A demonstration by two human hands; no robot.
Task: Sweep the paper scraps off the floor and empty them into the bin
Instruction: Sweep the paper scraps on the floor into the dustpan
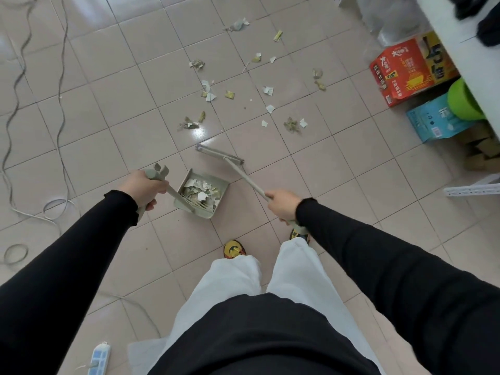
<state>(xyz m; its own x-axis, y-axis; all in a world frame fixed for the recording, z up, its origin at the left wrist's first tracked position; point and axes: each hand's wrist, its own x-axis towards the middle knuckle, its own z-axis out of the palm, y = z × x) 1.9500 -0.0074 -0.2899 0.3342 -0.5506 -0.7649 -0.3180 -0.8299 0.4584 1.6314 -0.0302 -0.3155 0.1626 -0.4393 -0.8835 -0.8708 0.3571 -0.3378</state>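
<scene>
Gripping the top of the upright handle [176,196] of the dustpan [223,185], the left hand [143,189] has its fingers curled round it. The right hand [282,205] is wrapped the same way round the shaft of the broom [244,175], part-way down. The dustpan sits on the tiled floor [108,131] just ahead of the person's feet and holds a fair heap of torn paper [200,189] (perhaps a third of the lot, at a guess). The broom head [219,155] lies just beyond the pan's far edge, near it but apart. Farther out, paper scraps [208,94] lie scattered over several tiles, some white, some greenish, the farthest well apart from the broom. The sweeping looks partly done: the far scraps need gathering, and the emptying has not begun. No bin can be made out; cardboard boxes [405,74] stand at the right beside a bench [460,36].
</scene>
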